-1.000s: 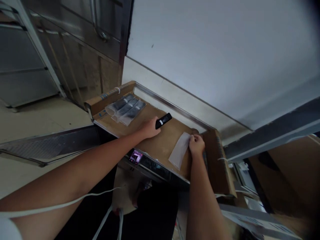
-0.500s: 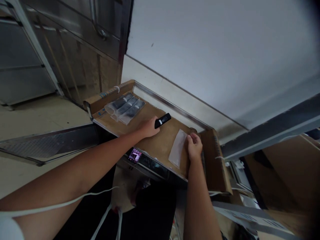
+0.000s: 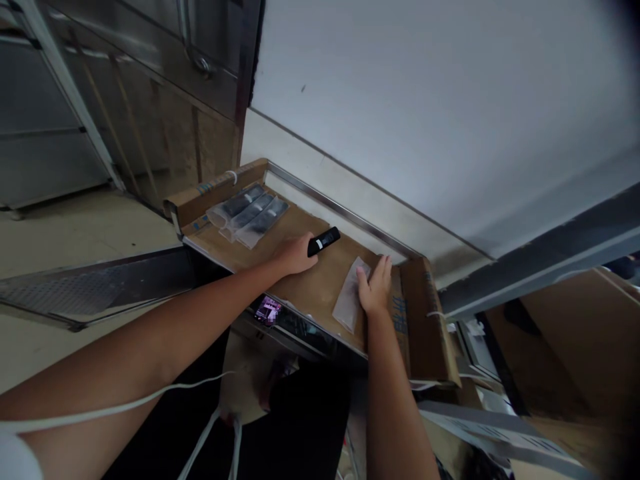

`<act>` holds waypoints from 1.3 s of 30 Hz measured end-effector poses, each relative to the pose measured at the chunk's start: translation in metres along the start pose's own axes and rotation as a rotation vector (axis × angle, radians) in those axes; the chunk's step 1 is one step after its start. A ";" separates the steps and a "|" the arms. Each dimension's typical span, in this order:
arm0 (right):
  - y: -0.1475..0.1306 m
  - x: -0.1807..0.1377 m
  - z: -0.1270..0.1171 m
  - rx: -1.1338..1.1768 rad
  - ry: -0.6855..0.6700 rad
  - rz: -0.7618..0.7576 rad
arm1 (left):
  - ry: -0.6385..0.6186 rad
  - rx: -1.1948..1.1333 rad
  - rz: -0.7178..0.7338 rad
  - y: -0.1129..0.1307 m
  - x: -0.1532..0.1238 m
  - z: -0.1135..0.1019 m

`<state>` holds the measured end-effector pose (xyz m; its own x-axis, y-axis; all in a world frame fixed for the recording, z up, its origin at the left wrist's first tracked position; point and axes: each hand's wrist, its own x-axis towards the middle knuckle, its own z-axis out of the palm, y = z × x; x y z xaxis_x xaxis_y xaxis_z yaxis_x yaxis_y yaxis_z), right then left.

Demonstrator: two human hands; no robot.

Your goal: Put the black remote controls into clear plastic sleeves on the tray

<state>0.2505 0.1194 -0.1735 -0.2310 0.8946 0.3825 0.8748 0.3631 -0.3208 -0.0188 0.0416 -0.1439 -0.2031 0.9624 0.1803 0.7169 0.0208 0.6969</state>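
Observation:
My left hand is closed around one end of a black, stick-shaped object with a small white label; its exact kind cannot be made out. Fingers extended, my right hand lies over the right edge of a flat, translucent white sleeve. The thumb rests on or just above that sleeve. At the left end of the cardboard-covered work surface, several black items in similar translucent sleeves lie side by side.
Raised cardboard sides bound the surface on the left and right. A metal rail runs along the back, below a white wall panel. A phone with a lit screen is under the front edge. A pale cord crosses my left forearm.
My right hand has moved slightly left and its curled fingers have straightened, so it now overlaps the white sleeve. My left hand still holds the black object in nearly the same place.

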 end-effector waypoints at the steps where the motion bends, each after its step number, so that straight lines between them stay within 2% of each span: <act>1: 0.000 -0.001 -0.001 -0.011 0.024 -0.014 | 0.000 0.006 -0.005 0.000 0.000 0.000; 3: -0.005 -0.002 -0.001 -0.041 -0.025 -0.027 | 0.001 0.022 -0.015 -0.001 0.001 0.002; 7: -0.025 0.002 -0.001 -0.160 -0.339 0.033 | 0.013 0.062 0.003 -0.003 0.002 0.005; 9: -0.034 0.006 -0.001 -0.218 -0.412 0.078 | 0.029 0.074 0.027 -0.005 0.003 0.006; 12: -0.040 0.008 -0.002 -0.240 -0.410 0.127 | 0.032 0.085 0.038 -0.007 0.003 0.007; 18: -0.035 0.008 0.000 -0.165 -0.306 0.201 | 0.030 0.086 0.038 -0.006 0.002 0.007; 23: -0.039 0.023 0.001 -0.164 -0.419 0.304 | 0.031 0.085 0.053 -0.006 0.002 0.006; 26: -0.046 0.030 0.003 -0.180 -0.428 0.352 | 0.040 0.107 0.055 -0.007 0.002 0.006; 39: -0.052 0.027 0.008 -0.201 -0.369 0.320 | 0.010 0.101 0.031 -0.004 0.003 0.004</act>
<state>0.1958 0.1271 -0.1531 -0.0421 0.9979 -0.0492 0.9821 0.0323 -0.1854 -0.0193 0.0453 -0.1490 -0.1862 0.9601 0.2085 0.7865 0.0185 0.6173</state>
